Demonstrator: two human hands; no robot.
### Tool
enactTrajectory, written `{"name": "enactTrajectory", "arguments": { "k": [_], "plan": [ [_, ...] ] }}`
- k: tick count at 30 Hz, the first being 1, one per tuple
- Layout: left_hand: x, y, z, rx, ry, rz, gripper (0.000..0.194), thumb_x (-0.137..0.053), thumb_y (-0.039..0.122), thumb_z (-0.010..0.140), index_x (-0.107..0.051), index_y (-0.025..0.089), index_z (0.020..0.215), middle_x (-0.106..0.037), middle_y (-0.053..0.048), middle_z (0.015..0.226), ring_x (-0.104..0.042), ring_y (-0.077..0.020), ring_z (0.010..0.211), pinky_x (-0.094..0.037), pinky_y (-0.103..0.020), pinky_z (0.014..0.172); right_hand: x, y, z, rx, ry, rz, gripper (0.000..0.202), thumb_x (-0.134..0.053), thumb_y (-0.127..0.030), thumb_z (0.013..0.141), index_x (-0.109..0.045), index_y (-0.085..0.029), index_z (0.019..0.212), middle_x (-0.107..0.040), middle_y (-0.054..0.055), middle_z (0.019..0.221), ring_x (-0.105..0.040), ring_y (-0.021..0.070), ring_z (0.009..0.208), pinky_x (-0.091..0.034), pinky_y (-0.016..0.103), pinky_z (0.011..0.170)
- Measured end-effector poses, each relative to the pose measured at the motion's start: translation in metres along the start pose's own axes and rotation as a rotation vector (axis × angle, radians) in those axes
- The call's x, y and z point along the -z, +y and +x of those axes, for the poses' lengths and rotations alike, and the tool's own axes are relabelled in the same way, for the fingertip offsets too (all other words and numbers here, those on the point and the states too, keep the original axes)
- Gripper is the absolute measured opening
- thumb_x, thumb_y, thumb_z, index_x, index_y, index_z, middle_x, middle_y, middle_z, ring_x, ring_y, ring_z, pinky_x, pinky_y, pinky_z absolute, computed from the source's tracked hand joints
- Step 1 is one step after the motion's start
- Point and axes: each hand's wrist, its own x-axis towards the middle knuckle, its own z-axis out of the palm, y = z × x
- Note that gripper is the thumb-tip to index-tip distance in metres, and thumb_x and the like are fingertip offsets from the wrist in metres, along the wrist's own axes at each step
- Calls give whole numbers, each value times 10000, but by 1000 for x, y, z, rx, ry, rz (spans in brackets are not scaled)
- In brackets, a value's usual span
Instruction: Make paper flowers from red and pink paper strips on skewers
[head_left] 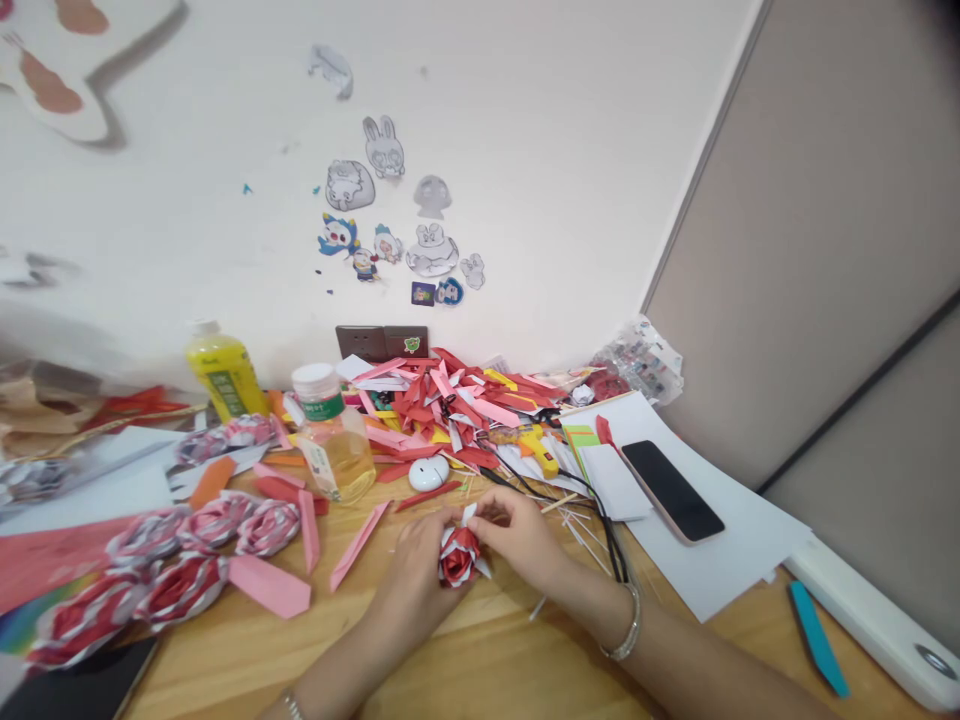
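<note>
A red and white paper rose (459,556) is held above the front of the wooden table, between both hands. My left hand (418,568) is closed round its left side, with the fingers partly behind the flower. My right hand (516,532) pinches a white paper petal (469,514) at the top of the rose between thumb and finger. Just behind the hands lie a white earphone case (428,473) and a folded red paper strip (427,495). To the left of my left hand is a folded pink strip (360,545).
Finished-looking paper roses (184,590) lie at the left. A bottle of yellow drink (223,372) and a jar of amber liquid (341,455) stand behind. A heap of folded strips (450,405), a yellow glue gun (541,452) with a black cable, and a phone (673,490) on white paper lie beyond.
</note>
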Motion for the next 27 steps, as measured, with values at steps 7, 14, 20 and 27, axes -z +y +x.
{"name": "enactTrajectory", "arguments": {
  "k": [7,14,20,27],
  "plan": [
    [7,8,1,-60,-53,-25,500,-676,188,636,-520,212,1111,-660,-89,1079,-602,-285,990,-458,-426,851,6,0,2,52,-109,-15,47,-581,-136,713,-575,-169,746,-578,-21,714,-550,131,685,-429,245,646],
    [7,10,0,-31,-50,-8,358,-642,191,678,-554,210,1024,-668,-69,989,-608,-264,912,-463,-386,780,10,-2,4,51,-175,-50,77,-581,-128,712,-543,-174,761,-532,-44,690,-509,106,649,-397,213,610],
    [8,14,0,-64,-88,30,272,-629,190,692,-565,202,956,-654,-66,933,-597,-258,878,-444,-380,766,16,-3,4,46,-244,-151,59,-607,-211,756,-568,-167,758,-531,-39,676,-488,97,623,-367,195,567],
    [11,17,0,-79,-98,20,278,-614,169,700,-550,208,968,-647,-60,937,-589,-251,880,-430,-367,761,18,-6,4,77,-267,-249,35,-587,-179,769,-611,-171,793,-563,-33,688,-505,97,630,-372,190,569]
  ]
}}
